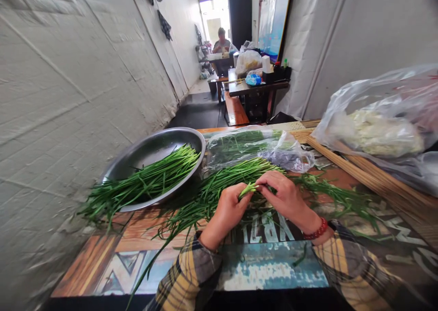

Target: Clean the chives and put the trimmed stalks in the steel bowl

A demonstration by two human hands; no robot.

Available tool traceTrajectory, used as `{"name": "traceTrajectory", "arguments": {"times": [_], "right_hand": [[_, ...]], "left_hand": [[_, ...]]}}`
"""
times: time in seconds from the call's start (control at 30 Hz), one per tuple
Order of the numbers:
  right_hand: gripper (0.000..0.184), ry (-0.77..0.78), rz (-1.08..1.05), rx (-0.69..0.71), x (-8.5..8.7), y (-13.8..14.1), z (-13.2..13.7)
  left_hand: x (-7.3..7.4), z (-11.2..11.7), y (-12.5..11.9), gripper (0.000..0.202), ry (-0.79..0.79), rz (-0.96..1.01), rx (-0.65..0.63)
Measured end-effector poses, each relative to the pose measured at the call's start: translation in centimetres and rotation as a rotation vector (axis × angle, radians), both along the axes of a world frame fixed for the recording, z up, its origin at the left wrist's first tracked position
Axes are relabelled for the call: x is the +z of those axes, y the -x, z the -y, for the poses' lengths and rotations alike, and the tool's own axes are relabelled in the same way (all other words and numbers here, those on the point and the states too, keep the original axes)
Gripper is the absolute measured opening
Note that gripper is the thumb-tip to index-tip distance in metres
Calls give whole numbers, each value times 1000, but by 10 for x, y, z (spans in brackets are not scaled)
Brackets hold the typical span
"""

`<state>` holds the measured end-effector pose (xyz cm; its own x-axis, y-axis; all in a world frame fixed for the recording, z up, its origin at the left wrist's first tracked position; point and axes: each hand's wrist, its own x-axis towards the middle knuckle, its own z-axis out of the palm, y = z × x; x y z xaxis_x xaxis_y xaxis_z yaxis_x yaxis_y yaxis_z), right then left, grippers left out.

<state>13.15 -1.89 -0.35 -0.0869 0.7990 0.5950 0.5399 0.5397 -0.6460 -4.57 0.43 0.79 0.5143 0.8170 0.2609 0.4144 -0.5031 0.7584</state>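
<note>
My left hand (226,213) is closed around a small bunch of garlic chives (248,190), their pale stem ends poking out past the thumb. At those ends my right hand (286,197), with a red bead bracelet on the wrist, pinches with thumb and forefinger. Long green leaves trail from under the left hand toward the table's front edge. Just beyond both hands lies a loose pile of chives (232,178). To the left, a wide metal bowl (150,149) holds more chives (162,174), with leaves hanging over its rim.
Behind the pile lies a clear plastic bag (236,144) of greens. Scattered leaf scraps (338,194) lie right of my hands, near long wooden sticks (369,172). A plastic bag with pale contents (383,131) stands at right. Farther back, a person (221,44) sits at another table.
</note>
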Motion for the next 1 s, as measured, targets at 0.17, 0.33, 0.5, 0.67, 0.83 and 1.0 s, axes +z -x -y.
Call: {"name": "traceTrajectory", "arguments": {"times": [0.17, 0.33, 0.5, 0.67, 0.83, 1.0], "right_hand": [[16, 324, -416, 7, -2, 9, -1], [25, 315, -741, -72, -5, -11, -10], [34, 321, -354, -23, -3, -25, -11], [19, 222, 159, 65, -9, -20, -8], [9, 139, 468, 20, -21, -22, -10], [12, 138, 356, 20, -23, -22, -13]], "left_hand": [[-5, 4, 1, 16, -380, -310, 6], [5, -3, 13, 16, -414, -125, 159], [23, -7, 39, 19, -561, 240, 724], [17, -7, 37, 6, -783, 14, 660], [5, -9, 18, 14, -406, -166, 313], [-6, -14, 9, 26, -87, 37, 236]]}}
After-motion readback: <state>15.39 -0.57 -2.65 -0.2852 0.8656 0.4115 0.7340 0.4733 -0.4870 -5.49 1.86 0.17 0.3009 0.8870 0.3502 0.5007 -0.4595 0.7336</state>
